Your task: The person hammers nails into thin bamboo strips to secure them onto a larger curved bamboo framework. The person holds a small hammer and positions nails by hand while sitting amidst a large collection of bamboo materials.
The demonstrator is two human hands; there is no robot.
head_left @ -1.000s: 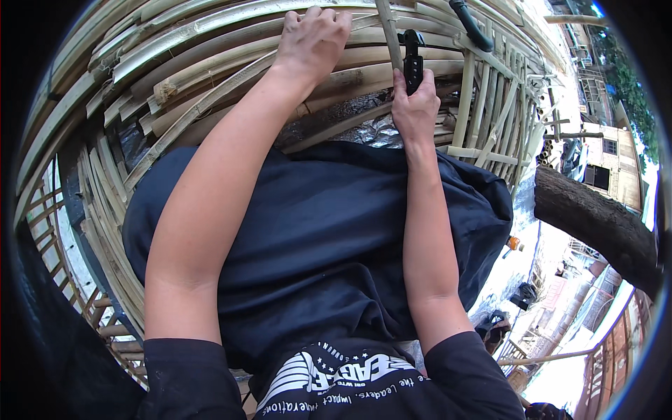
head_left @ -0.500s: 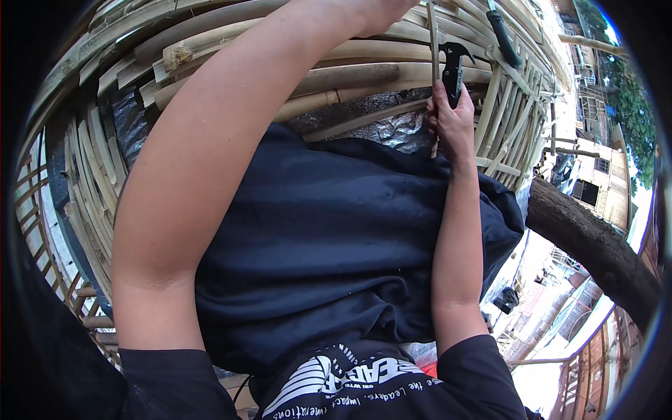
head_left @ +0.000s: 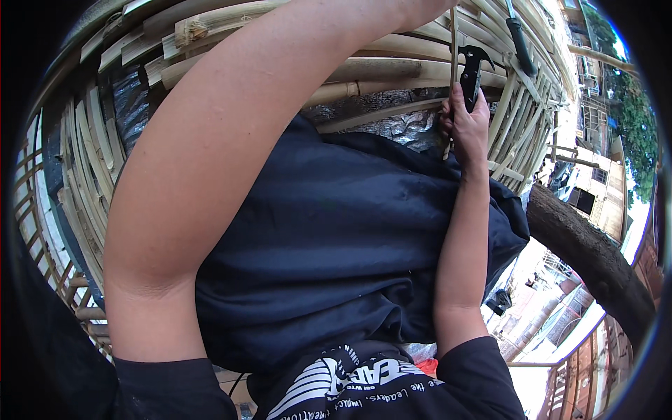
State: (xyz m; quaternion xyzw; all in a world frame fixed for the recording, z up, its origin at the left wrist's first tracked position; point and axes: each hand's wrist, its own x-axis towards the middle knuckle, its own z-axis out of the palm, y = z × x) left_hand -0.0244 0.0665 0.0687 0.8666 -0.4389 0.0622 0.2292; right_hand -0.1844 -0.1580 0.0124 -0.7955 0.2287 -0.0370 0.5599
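My right hand [head_left: 470, 131] is closed around the handle of a small black claw hammer [head_left: 472, 78], its head pointing away from me. A thin bamboo strip [head_left: 453, 52] runs upright beside the hammer, pinched in the same hand, its lower end showing below my fingers. My left arm reaches across the top of the view toward the strip's upper end. Only the edge of my left hand [head_left: 441, 10] shows at the upper border; its fingers are cut off, so what it holds is hidden.
Bamboo slats [head_left: 392, 70] curve across the far side, with dark shiny sheeting [head_left: 399, 126] below them. A black-handled tool [head_left: 520, 45] lies on the slats at the upper right. Dark cloth [head_left: 336, 224] covers my lap. A thick log [head_left: 588, 245] stands at the right.
Both hands have shifted a little to the right in the view, along with the hammer and strip. The background slats have shifted slightly the same way. My right hand keeps its grip.
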